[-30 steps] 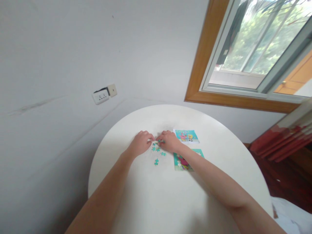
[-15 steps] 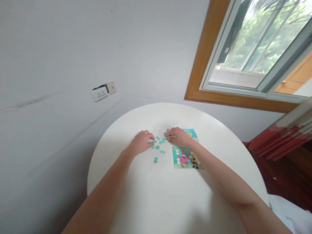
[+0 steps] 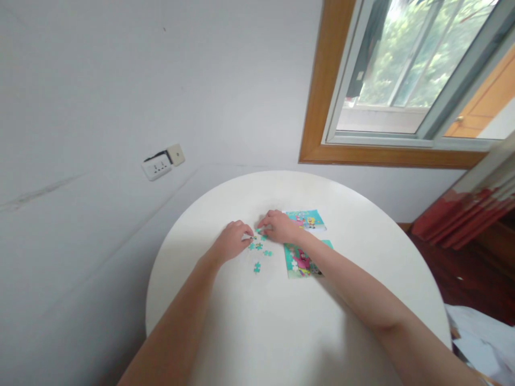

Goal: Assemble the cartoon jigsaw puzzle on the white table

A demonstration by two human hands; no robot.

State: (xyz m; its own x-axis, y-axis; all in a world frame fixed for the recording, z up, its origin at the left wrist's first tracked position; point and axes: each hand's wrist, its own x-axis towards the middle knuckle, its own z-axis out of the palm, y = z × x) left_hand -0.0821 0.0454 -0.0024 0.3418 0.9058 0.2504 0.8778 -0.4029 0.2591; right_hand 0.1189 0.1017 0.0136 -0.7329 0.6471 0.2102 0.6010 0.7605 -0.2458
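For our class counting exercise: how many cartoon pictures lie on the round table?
2: the picture card, partly covered by the right hand, and, below it in view, the jigsaw puzzle, partly hidden by the right forearm. More could be hidden.

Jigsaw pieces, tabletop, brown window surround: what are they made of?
Jigsaw pieces: thin, flat, printed teal, probably cardboard; edges too small to confirm.
Tabletop: smooth, even white, perhaps laminate or painted board.
Window surround: likely varnished wood, judging by its orange-brown tone.
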